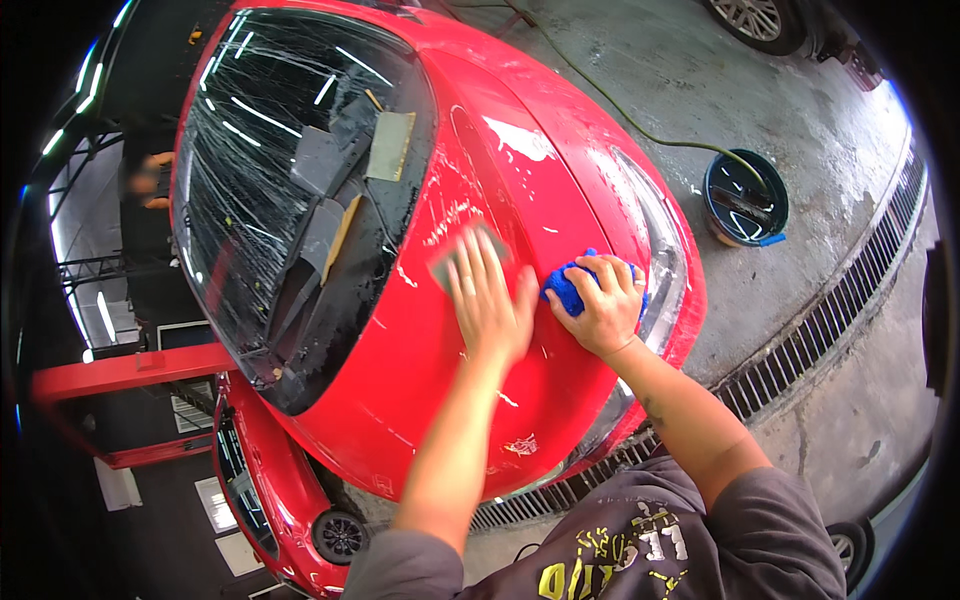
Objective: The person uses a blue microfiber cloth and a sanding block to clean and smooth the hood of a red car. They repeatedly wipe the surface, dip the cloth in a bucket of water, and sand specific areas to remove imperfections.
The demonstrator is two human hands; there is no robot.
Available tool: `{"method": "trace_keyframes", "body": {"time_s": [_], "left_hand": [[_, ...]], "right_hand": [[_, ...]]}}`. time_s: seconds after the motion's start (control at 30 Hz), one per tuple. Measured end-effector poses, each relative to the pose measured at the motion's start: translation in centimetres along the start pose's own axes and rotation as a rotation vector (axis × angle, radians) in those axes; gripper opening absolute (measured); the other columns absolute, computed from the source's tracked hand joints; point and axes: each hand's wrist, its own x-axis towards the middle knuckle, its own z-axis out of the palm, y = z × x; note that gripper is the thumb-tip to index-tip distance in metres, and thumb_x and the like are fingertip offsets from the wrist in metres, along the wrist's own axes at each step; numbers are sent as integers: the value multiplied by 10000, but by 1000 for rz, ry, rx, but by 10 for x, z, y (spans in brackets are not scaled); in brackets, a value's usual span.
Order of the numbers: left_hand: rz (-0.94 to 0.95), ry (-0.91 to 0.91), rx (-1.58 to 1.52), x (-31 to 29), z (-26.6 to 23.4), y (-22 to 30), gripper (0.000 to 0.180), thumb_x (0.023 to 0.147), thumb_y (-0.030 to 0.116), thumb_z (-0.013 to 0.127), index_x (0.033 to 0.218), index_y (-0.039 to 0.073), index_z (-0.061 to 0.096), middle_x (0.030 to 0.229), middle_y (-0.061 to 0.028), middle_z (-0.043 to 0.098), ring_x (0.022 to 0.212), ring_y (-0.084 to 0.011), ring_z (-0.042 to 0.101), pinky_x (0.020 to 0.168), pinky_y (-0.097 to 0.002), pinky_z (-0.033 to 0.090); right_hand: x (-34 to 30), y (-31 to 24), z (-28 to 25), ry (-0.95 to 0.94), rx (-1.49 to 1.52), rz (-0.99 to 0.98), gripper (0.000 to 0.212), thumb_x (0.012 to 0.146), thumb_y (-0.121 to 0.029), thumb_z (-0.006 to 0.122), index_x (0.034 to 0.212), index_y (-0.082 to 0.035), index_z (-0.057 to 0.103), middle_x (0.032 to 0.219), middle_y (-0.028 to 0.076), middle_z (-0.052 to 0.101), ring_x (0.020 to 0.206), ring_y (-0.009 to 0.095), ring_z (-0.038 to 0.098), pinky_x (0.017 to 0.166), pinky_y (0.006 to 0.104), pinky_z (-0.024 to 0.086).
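Note:
My left hand [487, 296] lies flat on the red car's painted panel [390, 345], fingers stretched and thumb apart. Under its fingers sits a thin grey-green sheet [442, 268] that looks like sandpaper, mostly hidden by the hand. To the right, my right hand [607, 305] is closed around a bunched blue cloth [565, 287], which touches the panel near the car's lamp [662, 255]. Whitish wet streaks and patches [522, 140] mark the paint around both hands.
Several grey and yellowish sheets [390, 146] lie on the wet windscreen [260, 130]. At right, a dark bucket [712, 205] holds liquid, with a green hose [640, 125] running into it. A drain grate [800, 325] crosses the floor. Another red car [275, 470] stands lower left, beside a red beam [130, 372].

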Motion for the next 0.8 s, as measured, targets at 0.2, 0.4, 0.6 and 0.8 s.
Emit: {"method": "trace_keyframes", "body": {"time_s": [0.2, 0.4, 0.6, 0.8], "left_hand": [[75, -26, 33, -12, -14, -4, 950, 1166, 606, 388, 1752, -115, 187, 1832, -351, 186, 1730, -482, 131, 1390, -607, 81], [26, 106, 84, 87, -2, -32, 937, 1160, 588, 457, 1728, -127, 251, 1814, -333, 267, 1720, -447, 200, 1399, -560, 141], [-86, -449, -10, -236, -14, 18, 1071, 1080, 571, 593, 1720, -179, 175, 1805, -422, 155, 1710, -552, 126, 1379, -651, 102], [125, 5, 72, 34, -31, -59, 972, 1147, 562, 519, 1765, -92, 149, 1845, -334, 155, 1736, -457, 125, 1395, -580, 118]], "right_hand": [[-1, 0, 3, 52, 37, 5, 391, 754, -433, 956, 1048, -244, 780, 1203, -18, 739, 1186, 260, 683, 1035, 519, 426], [-7, -6, 2, 1, 25, -33, 393, 768, -448, 949, 1048, -232, 779, 1203, -17, 739, 1171, 253, 683, 1003, 514, 439], [-2, -5, 5, 35, 24, -24, 391, 770, -450, 950, 1052, -242, 777, 1208, -21, 735, 1180, 250, 678, 1003, 517, 435], [-6, -10, 2, 45, 29, -22, 398, 774, -444, 948, 1069, -240, 775, 1201, -16, 735, 1159, 249, 678, 999, 512, 437]]}}
